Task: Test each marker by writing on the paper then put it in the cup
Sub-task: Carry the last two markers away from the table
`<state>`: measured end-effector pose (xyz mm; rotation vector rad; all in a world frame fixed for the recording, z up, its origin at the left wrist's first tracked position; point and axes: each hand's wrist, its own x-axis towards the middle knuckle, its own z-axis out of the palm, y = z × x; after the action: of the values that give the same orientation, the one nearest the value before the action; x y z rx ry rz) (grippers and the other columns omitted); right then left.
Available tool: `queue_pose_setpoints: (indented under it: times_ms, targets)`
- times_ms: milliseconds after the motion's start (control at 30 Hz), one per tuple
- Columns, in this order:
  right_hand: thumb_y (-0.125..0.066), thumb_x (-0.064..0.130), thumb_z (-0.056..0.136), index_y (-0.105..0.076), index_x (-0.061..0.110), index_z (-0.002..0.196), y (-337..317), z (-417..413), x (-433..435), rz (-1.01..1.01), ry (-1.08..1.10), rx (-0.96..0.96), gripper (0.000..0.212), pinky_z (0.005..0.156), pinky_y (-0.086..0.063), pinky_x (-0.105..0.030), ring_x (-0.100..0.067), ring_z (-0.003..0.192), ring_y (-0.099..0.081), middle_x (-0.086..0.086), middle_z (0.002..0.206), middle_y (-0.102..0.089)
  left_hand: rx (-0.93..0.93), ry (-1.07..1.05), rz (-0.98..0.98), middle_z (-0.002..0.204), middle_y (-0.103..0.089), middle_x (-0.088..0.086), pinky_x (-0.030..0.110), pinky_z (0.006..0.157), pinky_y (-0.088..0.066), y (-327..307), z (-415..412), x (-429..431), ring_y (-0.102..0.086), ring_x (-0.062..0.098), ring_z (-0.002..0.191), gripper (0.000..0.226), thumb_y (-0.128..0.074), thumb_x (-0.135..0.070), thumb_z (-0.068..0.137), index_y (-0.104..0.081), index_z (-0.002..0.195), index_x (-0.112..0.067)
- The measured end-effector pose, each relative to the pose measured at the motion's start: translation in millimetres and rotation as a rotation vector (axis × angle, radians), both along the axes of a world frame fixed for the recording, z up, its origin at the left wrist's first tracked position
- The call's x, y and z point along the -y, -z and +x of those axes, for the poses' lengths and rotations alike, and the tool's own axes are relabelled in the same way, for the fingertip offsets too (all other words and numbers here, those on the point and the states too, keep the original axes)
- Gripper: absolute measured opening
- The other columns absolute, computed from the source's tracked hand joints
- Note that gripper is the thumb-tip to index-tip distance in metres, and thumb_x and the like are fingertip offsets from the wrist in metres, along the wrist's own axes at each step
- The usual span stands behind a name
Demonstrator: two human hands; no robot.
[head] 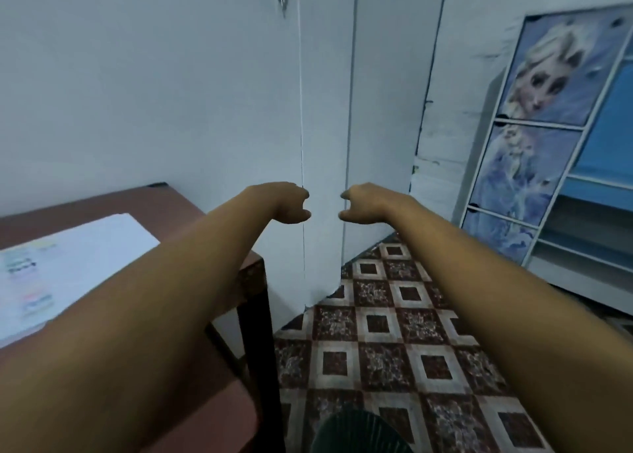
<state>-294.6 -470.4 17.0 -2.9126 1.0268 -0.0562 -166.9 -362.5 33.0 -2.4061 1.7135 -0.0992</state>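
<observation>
Both my arms reach straight out in front of me, off the table's right side, towards a white wall. My left hand (286,202) and my right hand (363,202) hang side by side with the fingers drooping, loosely curled, and hold nothing. A white paper (78,254) with several coloured scribbles lies on the brown table (181,209) at the left, partly under my left forearm. No marker and no cup is in view.
A dark table leg (260,332) stands at the table's right corner. Patterned brown and cream floor tiles (394,332) spread to the right. A white shelf unit with blue picture panels (534,137) leans at the far right. A dark green ribbed object (359,435) sits at the bottom edge.
</observation>
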Motion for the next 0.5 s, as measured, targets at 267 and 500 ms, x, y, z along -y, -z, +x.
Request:
queue_pose_setpoints:
  times_ms: [267, 500]
  targets:
    - [-0.046, 0.028, 0.097, -0.040, 0.004, 0.139, -45.0, 58.2, -57.8, -0.066, -0.151, 0.091, 0.049, 0.104, -0.040, -0.037, -0.028, 0.128, -0.044, -0.013, 0.143, -0.044, 0.058, -0.140, -0.138, 0.148, -0.033, 0.008, 0.043, 0.110, -0.028, -22.8, 50.7, -78.9, -0.033, 0.025, 0.135, 0.051, -0.037, -0.037, 0.098, -0.031, 0.142, -0.011]
    - [-0.045, 0.028, 0.097, -0.041, 0.005, 0.139, -50.3, 124.5, -126.1, -0.031, -0.317, 0.127, 0.048, 0.104, -0.039, -0.038, -0.027, 0.129, -0.043, -0.012, 0.144, -0.043, 0.051, -0.313, -0.189, 0.152, -0.026, 0.006, 0.042, 0.113, -0.023, -22.6, 94.0, -174.3, -0.026, 0.023, 0.139, 0.054, -0.037, -0.037, 0.098, -0.025, 0.146, -0.016]
